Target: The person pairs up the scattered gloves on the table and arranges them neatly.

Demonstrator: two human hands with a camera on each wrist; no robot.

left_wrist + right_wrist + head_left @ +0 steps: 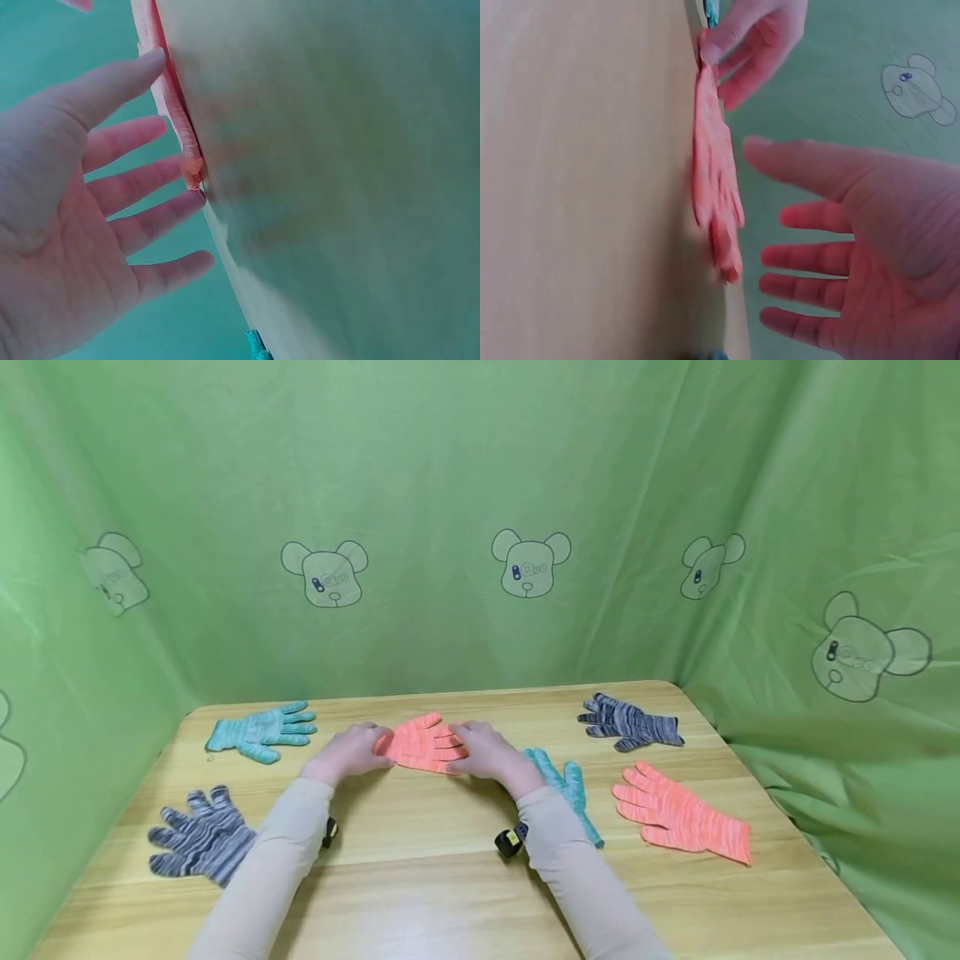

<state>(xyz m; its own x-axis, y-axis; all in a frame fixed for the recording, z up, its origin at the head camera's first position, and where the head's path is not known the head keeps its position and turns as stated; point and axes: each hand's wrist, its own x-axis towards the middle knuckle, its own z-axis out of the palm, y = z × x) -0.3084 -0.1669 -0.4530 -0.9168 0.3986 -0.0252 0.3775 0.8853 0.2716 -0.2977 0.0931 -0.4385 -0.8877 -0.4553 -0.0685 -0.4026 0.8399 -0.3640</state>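
Observation:
A pink knitted glove point(424, 743) lies flat near the table's far edge, its fingers pointing right. At its cuff end is my left hand point(352, 750). In the left wrist view, that hand point(82, 195) has its fingers spread and nearly straight, the thumb tip against the edge of the pink glove point(172, 112). My right hand point(486, 752) is over the glove's finger end. Seen from the right wrist, this hand point(885, 247) has extended fingers and stands a little apart from the pink glove point(714, 157). Neither hand visibly grips it.
A teal glove point(262, 731) lies back left, a grey striped glove point(202, 835) front left. Another teal glove point(573, 789) lies partly under my right forearm. To the right are a second grey glove point(633, 724) and a second pink glove point(686, 817). Green curtains point(435, 635) surround the wooden table point(420, 893).

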